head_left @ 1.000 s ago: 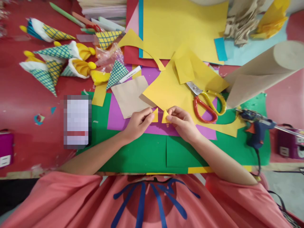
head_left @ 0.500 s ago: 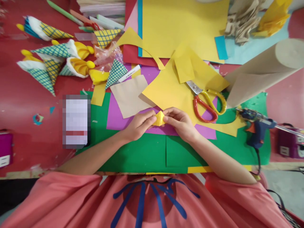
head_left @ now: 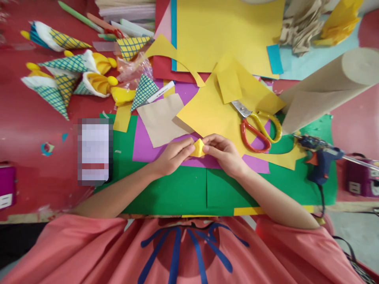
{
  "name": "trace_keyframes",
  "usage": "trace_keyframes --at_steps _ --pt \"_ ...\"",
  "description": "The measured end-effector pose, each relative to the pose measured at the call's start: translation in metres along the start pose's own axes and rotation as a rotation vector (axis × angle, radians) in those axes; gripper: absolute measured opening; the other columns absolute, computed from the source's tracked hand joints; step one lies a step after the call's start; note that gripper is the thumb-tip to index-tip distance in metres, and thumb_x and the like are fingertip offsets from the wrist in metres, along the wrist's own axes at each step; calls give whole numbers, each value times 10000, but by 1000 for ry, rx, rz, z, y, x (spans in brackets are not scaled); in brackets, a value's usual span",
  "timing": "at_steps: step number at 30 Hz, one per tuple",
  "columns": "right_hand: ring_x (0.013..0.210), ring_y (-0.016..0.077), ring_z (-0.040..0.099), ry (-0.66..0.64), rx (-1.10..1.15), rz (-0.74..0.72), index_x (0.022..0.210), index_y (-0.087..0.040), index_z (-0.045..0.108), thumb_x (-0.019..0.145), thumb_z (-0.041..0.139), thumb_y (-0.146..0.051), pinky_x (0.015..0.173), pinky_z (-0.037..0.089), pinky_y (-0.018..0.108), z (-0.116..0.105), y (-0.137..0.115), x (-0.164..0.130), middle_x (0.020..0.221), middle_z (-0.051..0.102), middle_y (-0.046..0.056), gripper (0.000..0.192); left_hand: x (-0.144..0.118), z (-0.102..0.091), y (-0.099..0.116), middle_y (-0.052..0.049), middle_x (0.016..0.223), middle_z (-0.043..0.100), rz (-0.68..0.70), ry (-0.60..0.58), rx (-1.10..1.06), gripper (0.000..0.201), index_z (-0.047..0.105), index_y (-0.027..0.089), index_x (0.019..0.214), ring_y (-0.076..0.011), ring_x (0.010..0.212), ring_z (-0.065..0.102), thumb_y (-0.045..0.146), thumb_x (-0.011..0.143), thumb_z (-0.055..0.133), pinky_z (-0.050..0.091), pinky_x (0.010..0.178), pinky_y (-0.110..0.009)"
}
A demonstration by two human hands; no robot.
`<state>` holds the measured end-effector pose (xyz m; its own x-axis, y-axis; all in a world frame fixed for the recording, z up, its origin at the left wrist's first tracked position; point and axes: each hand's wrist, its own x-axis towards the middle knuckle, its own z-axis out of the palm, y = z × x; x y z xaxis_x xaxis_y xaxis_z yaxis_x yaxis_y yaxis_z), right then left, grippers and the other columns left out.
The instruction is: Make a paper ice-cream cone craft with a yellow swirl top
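At the far left, checked paper cones [head_left: 63,77] with yellow and white filling lie in a cluster on the red table [head_left: 26,126]. A blurred rectangular thing [head_left: 94,152] sits at the edge of the green sheet [head_left: 177,189]. The left hand [head_left: 173,156] pinches one side of a small folded yellow paper piece [head_left: 198,148] with thumb and fingertips, above the purple sheet [head_left: 145,144]. The right hand [head_left: 225,152] pinches the other side, so the piece sits between both hands, held just over the table. Beyond the hands lies a tan paper square [head_left: 162,118] and a large yellow sheet [head_left: 213,106]. Red-and-yellow scissors [head_left: 256,126] rest on it, to the right. A blue glue gun [head_left: 321,159] lies farther right, below a brown paper roll [head_left: 328,88].
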<state>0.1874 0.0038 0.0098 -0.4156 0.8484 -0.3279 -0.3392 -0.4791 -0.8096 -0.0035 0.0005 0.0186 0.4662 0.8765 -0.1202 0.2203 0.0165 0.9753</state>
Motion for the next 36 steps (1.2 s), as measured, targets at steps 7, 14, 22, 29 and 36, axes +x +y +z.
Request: trace_keyframes --at_steps 7,14,22,29,36 --pt "740 89 634 9 -17 -2 886 -187 671 756 775 -294 732 534 234 -1 1 0 826 680 -6 198 0 0 0 40 571 432 -13 -2 10 363 390 192 689 -76 499 401 421 970 408 321 458 -223" --pt "734 86 629 9 -5 -3 881 -191 680 752 777 -288 699 529 220 -1 1 0 814 672 -10 188 0 0 1 39 569 436 -14 -1 14 357 397 192 691 -78 497 404 416 968 408 326 453 -222" --pt "705 82 617 19 -30 -7 884 -187 672 749 776 -303 681 530 218 -1 1 0 816 664 -10 206 1 1 2 41 567 424 -1 21 52 344 392 193 687 -78 496 390 389 970 400 313 459 -224" --pt "666 79 620 42 -42 -24 869 -186 672 749 774 -302 657 533 216 0 1 -1 787 664 -15 196 1 1 3 44 562 408 14 55 93 317 391 196 683 -82 496 375 345 963 396 311 465 -227" --pt "630 79 604 82 -125 -65 878 -190 667 761 759 -321 643 523 228 2 1 -3 740 659 -20 199 2 2 1 52 551 378 57 78 118 332 367 198 663 -75 486 358 338 961 413 297 459 -222"
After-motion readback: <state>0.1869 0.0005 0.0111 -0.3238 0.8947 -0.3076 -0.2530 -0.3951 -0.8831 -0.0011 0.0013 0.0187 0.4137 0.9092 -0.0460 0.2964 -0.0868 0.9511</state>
